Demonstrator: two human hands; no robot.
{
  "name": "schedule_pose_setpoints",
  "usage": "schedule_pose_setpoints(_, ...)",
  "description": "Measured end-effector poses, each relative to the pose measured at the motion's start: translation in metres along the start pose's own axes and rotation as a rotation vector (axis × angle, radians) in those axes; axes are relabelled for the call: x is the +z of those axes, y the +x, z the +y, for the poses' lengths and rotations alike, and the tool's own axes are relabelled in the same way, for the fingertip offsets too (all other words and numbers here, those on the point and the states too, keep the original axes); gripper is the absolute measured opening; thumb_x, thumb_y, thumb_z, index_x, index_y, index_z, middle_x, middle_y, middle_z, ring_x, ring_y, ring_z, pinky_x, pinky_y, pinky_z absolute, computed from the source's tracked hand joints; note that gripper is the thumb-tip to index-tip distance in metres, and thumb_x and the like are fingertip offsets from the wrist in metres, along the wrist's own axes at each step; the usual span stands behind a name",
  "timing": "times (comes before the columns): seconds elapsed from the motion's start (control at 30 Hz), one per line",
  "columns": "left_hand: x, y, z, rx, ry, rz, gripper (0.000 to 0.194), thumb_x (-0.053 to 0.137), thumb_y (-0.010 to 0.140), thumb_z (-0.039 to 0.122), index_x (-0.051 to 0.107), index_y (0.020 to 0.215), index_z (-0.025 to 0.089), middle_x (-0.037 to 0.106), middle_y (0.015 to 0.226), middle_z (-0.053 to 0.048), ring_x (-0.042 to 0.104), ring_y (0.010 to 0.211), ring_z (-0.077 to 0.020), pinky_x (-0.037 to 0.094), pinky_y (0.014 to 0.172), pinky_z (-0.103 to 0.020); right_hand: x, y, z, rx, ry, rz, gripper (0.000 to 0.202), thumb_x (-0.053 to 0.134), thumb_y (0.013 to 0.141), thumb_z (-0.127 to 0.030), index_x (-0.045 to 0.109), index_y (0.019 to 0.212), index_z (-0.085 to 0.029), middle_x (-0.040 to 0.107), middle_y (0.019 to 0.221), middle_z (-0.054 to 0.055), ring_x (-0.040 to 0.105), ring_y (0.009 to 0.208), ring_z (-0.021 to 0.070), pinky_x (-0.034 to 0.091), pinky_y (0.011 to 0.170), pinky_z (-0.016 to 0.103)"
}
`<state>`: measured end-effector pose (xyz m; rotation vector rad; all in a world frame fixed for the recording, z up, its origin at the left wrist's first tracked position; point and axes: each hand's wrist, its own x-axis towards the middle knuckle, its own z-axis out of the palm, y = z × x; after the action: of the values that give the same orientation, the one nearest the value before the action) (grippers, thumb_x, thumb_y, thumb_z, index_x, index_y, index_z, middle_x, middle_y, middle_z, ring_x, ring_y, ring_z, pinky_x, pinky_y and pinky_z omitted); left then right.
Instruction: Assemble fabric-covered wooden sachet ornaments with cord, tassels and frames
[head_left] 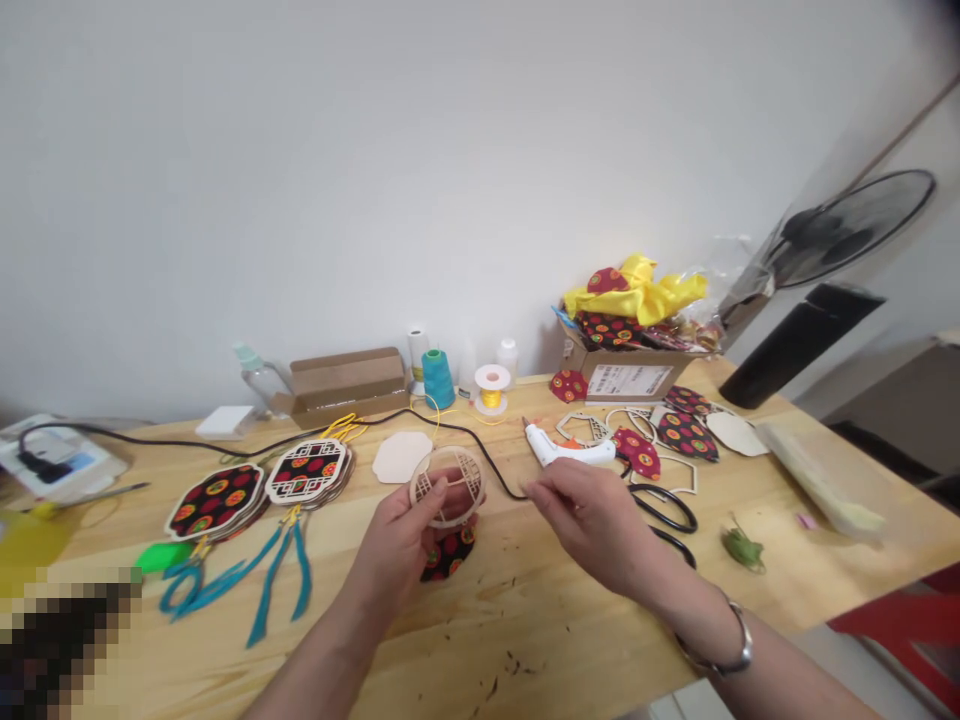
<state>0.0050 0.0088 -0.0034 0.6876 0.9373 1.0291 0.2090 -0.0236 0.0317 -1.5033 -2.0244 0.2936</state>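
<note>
My left hand (pixel 401 530) is closed on a round, thin wooden lattice frame (pixel 471 482), thumb on its face, held above the table. Below it lies a dark fabric piece (pixel 450 555) with red and orange circles, partly covered by my fingers. My right hand (pixel 592 515) is raised to the right of the frame with thumb and fingertips pinched together; anything between them is too small to make out. Just beyond that hand a white glue gun (pixel 566 448) rests on the table, and black-handled scissors (pixel 671 510) lie beside my right wrist, partly hidden.
A black cable (pixel 277 440) crosses the table (pixel 540 610). Stacked fabric-covered ornaments (pixel 307 472) with teal ribbons lie left. Behind stand a teal thread cone (pixel 438 380), a yellow thread spool (pixel 491 390) and a cardboard box (pixel 634 375) of fabric. A white octagonal card (pixel 401 457) lies centrally.
</note>
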Motion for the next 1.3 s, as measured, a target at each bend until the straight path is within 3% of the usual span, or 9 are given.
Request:
schedule_pose_setpoints(0.1,0.001,-0.001,0.001,0.01,-0.014,-0.021,0.033,0.073,0.071,0.031,0.065,0.095,0.011,0.074,0.088,-0.012,0.07,0.082,-0.0245,0.054,0.076,-0.034,-0.026,-0.005,0.031,0.128,-0.248,-0.063,0.028,0.043,0.091,-0.03,0.063,0.075,-0.019,0.066,0.077,0.005,0.059,0.069,0.0158,0.04,0.063,0.025)
schedule_pose_setpoints(0.23,0.003,-0.005,0.002,0.029,0.037,-0.079,0.033,0.071,0.072,0.034,0.066,0.095,0.011,0.074,0.087,-0.012,0.07,0.08,-0.0237,0.054,0.071,-0.032,-0.06,-0.012,0.108,0.455,-0.714,-0.072,0.027,0.047,0.088,-0.031,0.066,0.085,-0.012,0.067,0.087,0.016,0.061,0.088,0.0283,0.043,0.073,0.033)
schedule_pose_setpoints(0.4,0.002,-0.008,0.001,0.034,0.107,-0.125,0.034,0.066,0.076,0.037,0.066,0.099,0.012,0.074,0.089,-0.013,0.069,0.08,-0.024,0.054,0.066,-0.032,-0.079,-0.016,0.175,0.524,-0.806,-0.093,0.051,0.054,0.084,-0.04,0.054,0.12,-0.005,0.063,0.111,0.021,0.057,0.103,0.0316,0.042,0.082,0.035)
schedule_pose_setpoints(0.6,0.0,-0.008,0.001,0.042,0.1,-0.123,0.035,0.066,0.076,0.037,0.065,0.101,0.012,0.073,0.092,-0.014,0.069,0.084,-0.0257,0.054,0.07,-0.035,-0.074,-0.018,0.181,0.51,-0.747,-0.16,0.036,0.042,0.09,-0.027,0.057,0.119,-0.01,0.069,0.09,0.016,0.063,0.083,0.025,0.042,0.067,0.03)
schedule_pose_setpoints(0.8,0.0,-0.006,0.0,0.054,0.091,-0.091,0.036,0.069,0.074,0.037,0.065,0.1,0.012,0.073,0.092,-0.013,0.069,0.083,-0.0249,0.054,0.071,-0.034,-0.087,-0.015,0.171,0.573,-0.8,0.104,0.034,0.032,0.091,-0.019,0.059,0.108,-0.008,0.068,0.086,0.018,0.064,0.074,0.0258,0.04,0.059,0.03)
schedule_pose_setpoints(0.9,0.001,-0.005,0.001,0.05,0.094,-0.081,0.037,0.07,0.073,0.036,0.065,0.1,0.011,0.073,0.094,-0.014,0.069,0.084,-0.0251,0.054,0.075,-0.035,-0.101,-0.01,0.167,0.511,-0.601,0.182,0.037,0.036,0.091,-0.027,0.055,0.12,-0.012,0.068,0.102,0.015,0.065,0.085,0.024,0.045,0.068,0.028)
schedule_pose_setpoints(1.03,0.001,-0.006,0.003,0.05,0.093,-0.075,0.037,0.072,0.071,0.035,0.066,0.099,0.012,0.073,0.093,-0.014,0.069,0.083,-0.0257,0.054,0.073,-0.035,-0.124,-0.008,0.183,0.67,-0.611,0.123,0.046,0.034,0.092,-0.026,0.044,0.133,-0.009,0.058,0.123,0.019,0.059,0.106,0.0262,0.045,0.08,0.032)
schedule_pose_setpoints(1.17,0.001,-0.005,0.003,0.038,0.085,-0.068,0.039,0.073,0.07,0.036,0.066,0.099,0.012,0.073,0.091,-0.015,0.069,0.083,-0.0268,0.054,0.071,-0.035,-0.13,-0.016,0.205,0.755,-0.654,-0.019,0.05,0.051,0.079,-0.016,0.048,0.126,0.003,0.062,0.11,0.029,0.062,0.097,0.0328,0.044,0.074,0.034)
schedule_pose_setpoints(1.3,0.001,-0.005,0.003,0.036,0.086,-0.07,0.037,0.071,0.072,0.035,0.065,0.1,0.011,0.073,0.091,-0.014,0.069,0.083,-0.0267,0.053,0.076,-0.036,-0.115,-0.024,0.21,0.712,-0.639,-0.128,0.032,0.05,0.079,-0.017,0.062,0.105,-0.003,0.068,0.091,0.023,0.065,0.081,0.0286,0.041,0.065,0.031)
